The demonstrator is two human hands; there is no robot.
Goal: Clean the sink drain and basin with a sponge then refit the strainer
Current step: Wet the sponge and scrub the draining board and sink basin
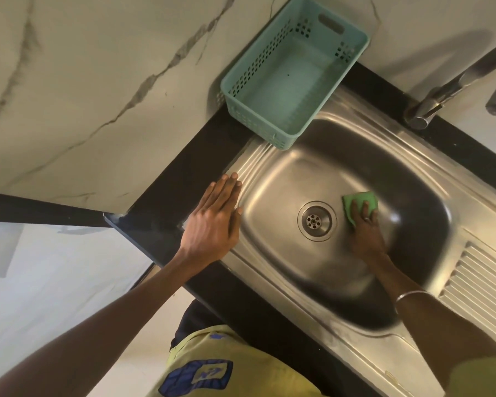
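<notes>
Down in the steel sink [269, 173], a green sponge [361, 203] is pressed flat against the basin floor by the right hand [365, 233]. The fingers [355, 209] of that hand are spread only a little and laid over the near half of the sponge, so that it is pinned from above rather than gripped around; the far edge of the sponge is left uncovered. The sponge lies just beside the drain [316, 220], on its right, apart from the ring. A perforated metal piece is seen seated in the drain opening; whether it is the loose strainer or a fixed grid cannot be told. A thin bangle [410, 296] is worn on the right wrist.

The left hand [212, 224] is laid palm down on the left rim of the sink, where the rim meets the black worktop [166, 196]. Its fingers [226, 187] are stretched out straight and held close together, and nothing is held in them.

At the far left corner of the sink, a teal plastic basket [292, 70] is set partly on the worktop and partly over the rim. A metal tap [441, 93] is mounted at the far edge, and a ribbed draining board [481, 285] is seen on the right.
</notes>
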